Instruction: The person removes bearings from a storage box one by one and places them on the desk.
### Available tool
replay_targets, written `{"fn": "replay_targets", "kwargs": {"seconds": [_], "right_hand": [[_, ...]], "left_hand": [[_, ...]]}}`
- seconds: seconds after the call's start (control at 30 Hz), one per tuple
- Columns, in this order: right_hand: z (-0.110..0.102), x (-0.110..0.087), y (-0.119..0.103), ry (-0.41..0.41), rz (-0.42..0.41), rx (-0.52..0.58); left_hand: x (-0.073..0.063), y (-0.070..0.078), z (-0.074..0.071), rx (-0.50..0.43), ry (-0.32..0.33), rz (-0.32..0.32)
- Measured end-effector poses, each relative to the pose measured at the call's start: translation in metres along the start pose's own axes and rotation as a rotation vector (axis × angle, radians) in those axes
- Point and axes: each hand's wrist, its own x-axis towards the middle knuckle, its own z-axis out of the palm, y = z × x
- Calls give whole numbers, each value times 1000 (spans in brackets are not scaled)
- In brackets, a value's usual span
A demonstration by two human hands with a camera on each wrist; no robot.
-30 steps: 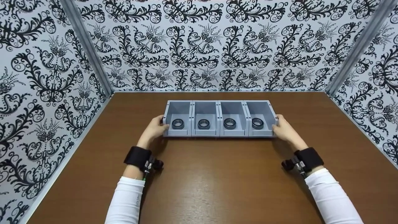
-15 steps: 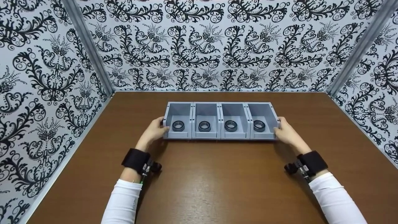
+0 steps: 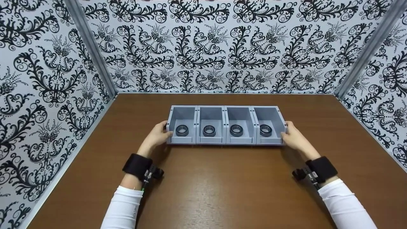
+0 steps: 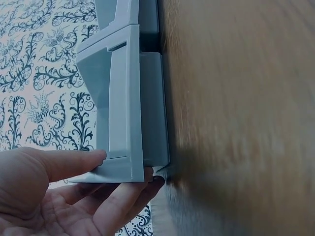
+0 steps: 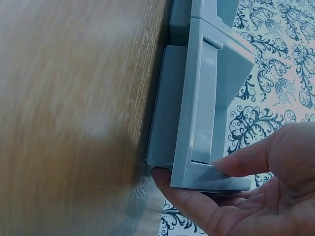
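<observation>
A row of several joined grey storage bins spans the middle of the table, open fronts toward me. Each compartment has a black-and-metal ball bearing lying flat, from the leftmost bearing to the rightmost bearing. My left hand grips the row's left end, thumb over the front corner and fingers beneath the outer wall, as the left wrist view shows. At the opposite end my right hand holds the right outer wall the same way. The bins' bases are close to the tabletop in both wrist views.
The brown wooden table stretches in front of the bins and to both sides. Patterned panels with grey metal corner posts enclose it at the back, left and right. Each wrist carries a black strap with a small camera.
The bin row has come slightly toward me, with both hands keeping their grip on its ends. The bearings stay in their compartments.
</observation>
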Motion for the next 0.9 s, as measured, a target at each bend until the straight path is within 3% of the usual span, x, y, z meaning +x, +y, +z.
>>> {"fn": "replay_targets", "kwargs": {"seconds": [0.6,0.9], "right_hand": [[-2,-3,-2,-38,-3,25],[-3,-5,0,-23,-7,-13]], "left_hand": [[-4,3,-3,19,-16,-5],[-3,0,0,23,-31,-2]]}}
